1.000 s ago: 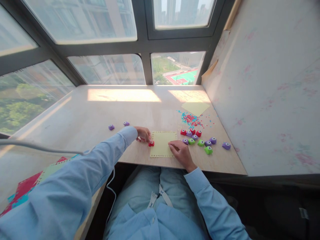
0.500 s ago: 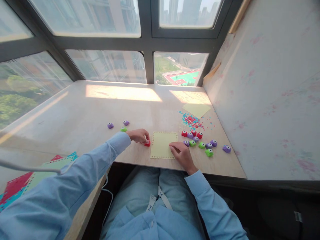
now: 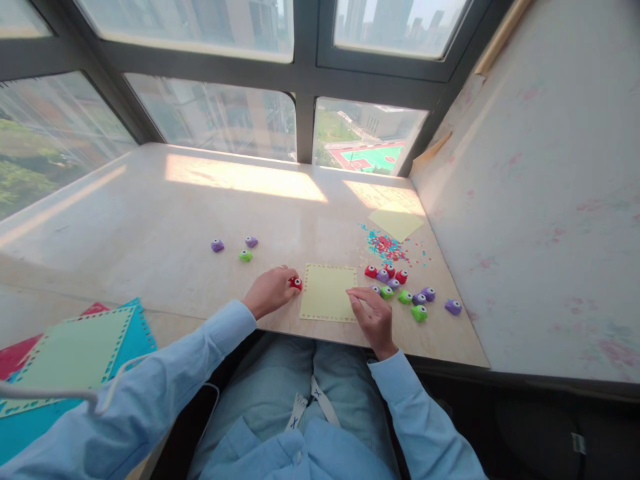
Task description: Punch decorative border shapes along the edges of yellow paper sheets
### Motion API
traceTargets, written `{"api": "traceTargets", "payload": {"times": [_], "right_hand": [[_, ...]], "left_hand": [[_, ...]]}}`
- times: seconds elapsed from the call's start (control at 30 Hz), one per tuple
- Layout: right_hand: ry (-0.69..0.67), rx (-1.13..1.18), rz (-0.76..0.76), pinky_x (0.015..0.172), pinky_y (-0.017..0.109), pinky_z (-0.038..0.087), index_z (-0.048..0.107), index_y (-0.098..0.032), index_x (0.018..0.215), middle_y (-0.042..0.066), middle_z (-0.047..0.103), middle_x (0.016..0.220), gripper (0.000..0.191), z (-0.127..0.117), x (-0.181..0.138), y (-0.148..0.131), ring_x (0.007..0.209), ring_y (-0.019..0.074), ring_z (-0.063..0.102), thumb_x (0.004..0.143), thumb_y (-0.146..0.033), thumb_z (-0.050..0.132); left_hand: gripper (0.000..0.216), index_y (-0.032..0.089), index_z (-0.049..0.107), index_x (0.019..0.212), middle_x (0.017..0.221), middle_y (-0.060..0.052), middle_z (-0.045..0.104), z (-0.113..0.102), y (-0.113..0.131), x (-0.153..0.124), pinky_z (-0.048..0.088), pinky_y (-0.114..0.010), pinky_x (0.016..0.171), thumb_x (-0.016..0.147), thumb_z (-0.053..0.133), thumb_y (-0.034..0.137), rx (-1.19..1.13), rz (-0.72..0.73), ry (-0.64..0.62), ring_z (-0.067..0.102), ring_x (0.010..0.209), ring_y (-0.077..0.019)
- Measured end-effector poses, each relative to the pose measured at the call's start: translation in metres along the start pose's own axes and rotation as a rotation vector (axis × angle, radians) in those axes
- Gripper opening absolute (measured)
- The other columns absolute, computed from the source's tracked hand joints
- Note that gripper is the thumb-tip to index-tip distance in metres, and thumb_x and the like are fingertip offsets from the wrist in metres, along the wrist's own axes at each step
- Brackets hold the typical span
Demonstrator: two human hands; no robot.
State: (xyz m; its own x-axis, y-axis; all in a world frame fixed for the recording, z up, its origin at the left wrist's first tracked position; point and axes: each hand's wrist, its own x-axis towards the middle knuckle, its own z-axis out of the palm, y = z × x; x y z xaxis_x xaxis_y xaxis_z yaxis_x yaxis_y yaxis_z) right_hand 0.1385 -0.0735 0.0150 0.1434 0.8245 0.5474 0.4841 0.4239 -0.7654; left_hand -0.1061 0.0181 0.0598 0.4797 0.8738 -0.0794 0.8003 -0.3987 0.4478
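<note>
My left hand grips a small red paper punch with an eye-like dot, close beside the left edge of a pale yellow sheet of paper. Small punched holes run along the sheet's borders. Over its right edge is my right hand, fingers stretched forward and the thumb near the index fingertip; nothing shows in it. Just right of that hand stand several red, purple and green punches, among them a green punch and a red punch.
Two purple punches and a green punch stand to the left. Red and blue paper bits lie scattered by another yellow sheet. Red, green and blue punched sheets and a white cable are at left. A wall bounds the right.
My left hand has drawn back slightly toward me, showing more of the red punch. My right hand has shifted a little rightward, its fingers raised more. The view has turned slightly.
</note>
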Motion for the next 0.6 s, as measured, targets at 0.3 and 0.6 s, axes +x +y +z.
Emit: {"api": "traceTargets", "payload": {"times": [0.3, 0.6], "right_hand": [[0.220, 0.174, 0.479, 0.074, 0.034, 0.055, 0.073, -0.020, 0.094, 0.005, 0.073, 0.091, 0.021, -0.001, -0.029, -0.026, 0.080, 0.0194, 0.067, 0.089, -0.037, 0.062], [0.106, 0.340, 0.709, 0.079, 0.035, 0.057, 0.069, -0.019, 0.102, 0.007, 0.074, 0.100, 0.035, 0.007, -0.036, -0.058, 0.088, 0.0222, 0.069, 0.086, -0.049, 0.064]], "left_hand": [[0.016, 0.021, 0.059, 0.092, 0.085, -0.001, 0.070, 0.009, 0.044, -0.024, 0.048, -0.029, 0.065, 0.084, 0.065, 0.033, -0.449, -0.086, 0.325, 0.064, 0.071, -0.0165], [0.014, 0.021, 0.057, 0.100, 0.091, -0.004, 0.066, 0.074, 0.107, -0.037, 0.051, -0.031, 0.070, 0.087, 0.061, 0.018, -0.462, 0.086, 0.432, 0.063, 0.080, -0.0186]]}}
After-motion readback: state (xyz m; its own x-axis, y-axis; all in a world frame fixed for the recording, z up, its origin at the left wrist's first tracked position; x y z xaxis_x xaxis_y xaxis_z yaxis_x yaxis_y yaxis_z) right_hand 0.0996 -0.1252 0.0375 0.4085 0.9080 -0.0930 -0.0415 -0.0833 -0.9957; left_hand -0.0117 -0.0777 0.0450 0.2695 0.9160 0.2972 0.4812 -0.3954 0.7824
